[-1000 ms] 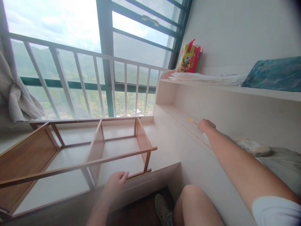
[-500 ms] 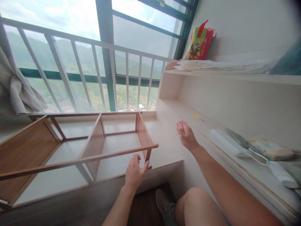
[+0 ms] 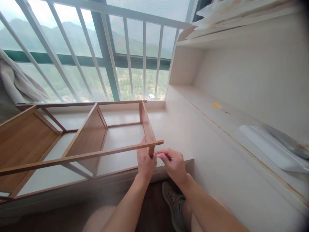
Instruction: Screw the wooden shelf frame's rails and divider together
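Observation:
A brown wooden shelf frame point(image 3: 113, 150) lies on its side along the window ledge, with upright panels dividing it. At its near right corner my left hand point(image 3: 146, 162) is wrapped around the end post, its fingertips behind the end panel point(image 3: 147, 124). My right hand point(image 3: 173, 162) is closed in a pinch just right of that corner. Between its fingers is a thin bent metal hex key point(image 3: 158, 152), one end pointing at the post. Whether its tip sits in a screw is too small to tell.
White railings point(image 3: 144, 61) stand before the window behind the frame. To the right is a white shelf unit point(image 3: 202, 129) carrying a white packet point(image 3: 270, 148) and a small yellow item point(image 3: 216, 105). A grey curtain point(image 3: 21, 80) hangs at left. My shoe point(image 3: 172, 201) is on the dark floor.
My left hand has moved up onto the frame's corner post and closed on it. My right hand has brought the hex key down and left to that corner. The view has tilted down.

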